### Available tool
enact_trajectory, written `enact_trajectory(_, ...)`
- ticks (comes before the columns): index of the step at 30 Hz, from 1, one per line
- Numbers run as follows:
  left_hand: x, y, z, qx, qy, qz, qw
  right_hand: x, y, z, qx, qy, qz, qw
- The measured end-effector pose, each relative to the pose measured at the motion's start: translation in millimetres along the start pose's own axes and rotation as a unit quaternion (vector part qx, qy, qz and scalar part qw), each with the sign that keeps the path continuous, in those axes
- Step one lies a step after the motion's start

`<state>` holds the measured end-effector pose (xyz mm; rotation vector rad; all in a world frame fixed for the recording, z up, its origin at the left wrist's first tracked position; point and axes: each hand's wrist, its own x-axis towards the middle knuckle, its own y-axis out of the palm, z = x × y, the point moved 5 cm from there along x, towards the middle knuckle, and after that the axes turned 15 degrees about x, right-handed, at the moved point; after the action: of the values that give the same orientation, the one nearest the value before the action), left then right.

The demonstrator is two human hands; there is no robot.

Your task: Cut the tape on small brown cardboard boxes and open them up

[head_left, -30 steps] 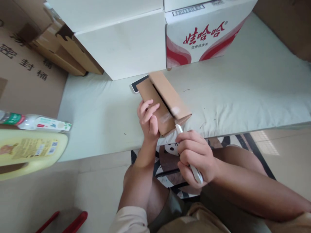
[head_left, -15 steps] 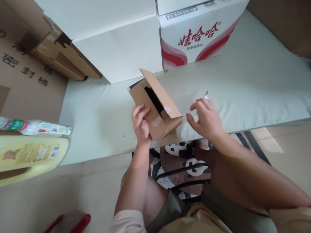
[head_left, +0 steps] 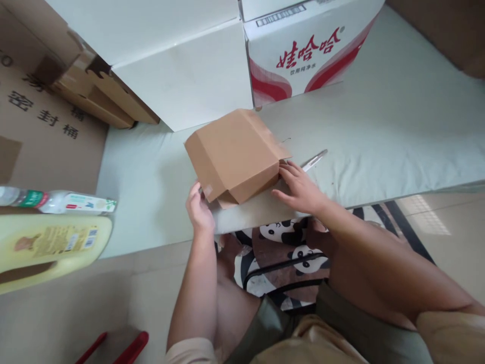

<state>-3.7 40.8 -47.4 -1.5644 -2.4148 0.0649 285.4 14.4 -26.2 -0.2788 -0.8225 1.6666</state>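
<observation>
The cardboard box (head_left: 238, 151) sits on the pale cloth (head_left: 397, 136), in front of the red-and-white carton (head_left: 306, 60) and off to its left, a broad plain panel facing up and flaps sloping at its sides. The left hand (head_left: 200, 210) is in front of the carton and farther to its left, at the box's near left corner; its fingers are bent there and partly hidden by a flap, so I cannot tell whether they clamp the cardboard. The right hand (head_left: 299, 189) is straight in front of the carton, fingers laid against the box's right side, thumb spread apart, with no closed grasp. Between that hand and the carton lies the slim knife (head_left: 315, 161), let go. A plain white box (head_left: 189, 76) stands just left of the carton; well apart to its left lies a plastic bottle (head_left: 71, 202)
</observation>
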Motion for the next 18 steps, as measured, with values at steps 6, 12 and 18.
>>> enact_trajectory(6,-6,12.3,-15,-0.050,0.022,0.062,0.997,21,0,-12,0.120,-0.001,-0.044,0.992)
enact_trajectory(12,-4,3.3,-17,-0.031,-0.049,0.037,0.998,18,-1,-1,0.128,0.056,-0.055,0.989)
enact_trajectory(18,-1,-1.9,-20,-0.079,-0.095,-0.004,0.992,5,-7,18,0.157,0.035,-0.103,0.982)
